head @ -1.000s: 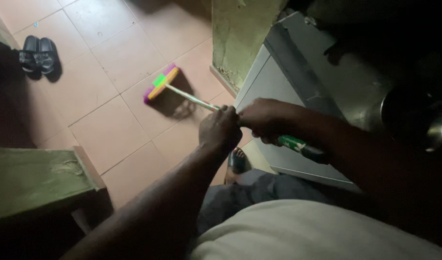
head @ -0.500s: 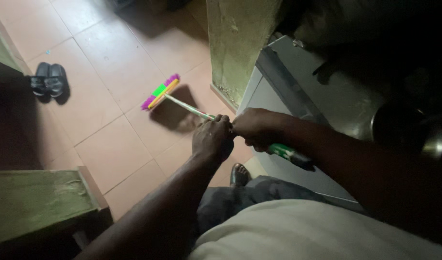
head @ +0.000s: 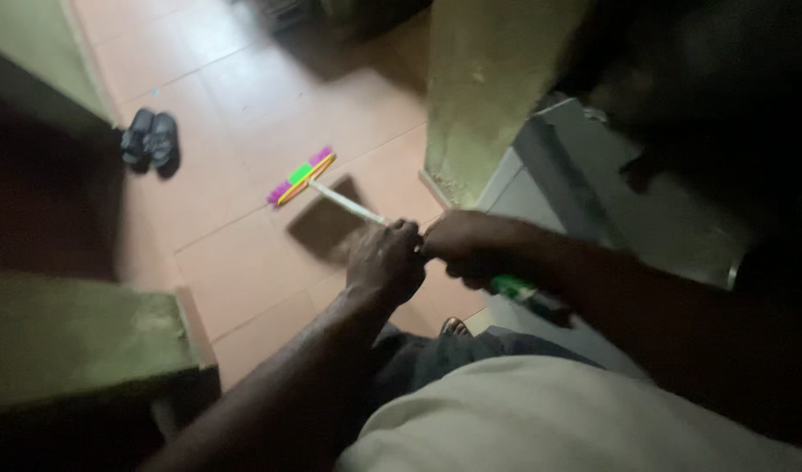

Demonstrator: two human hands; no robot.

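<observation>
Both of my hands grip the long handle of a broom (head: 349,203). My left hand (head: 383,260) is closed around the pale striped part of the handle, lower down toward the head. Right behind it, my right hand (head: 464,246) holds the handle just above its green grip end (head: 528,295). The broom head (head: 301,177), purple bristles with a yellow and green back, rests on the pink tiled floor (head: 235,114) out in front of me.
A pair of dark sandals (head: 149,138) lies on the floor at the upper left. A green pillar (head: 493,96) stands ahead, with a grey cabinet (head: 593,201) to its right. A green ledge (head: 78,336) juts in at the lower left. My foot (head: 456,327) shows below my hands.
The broom head has slid farther away across the tiles, toward the upper left. The view has shifted, so the sandals and pillar sit further right in frame.
</observation>
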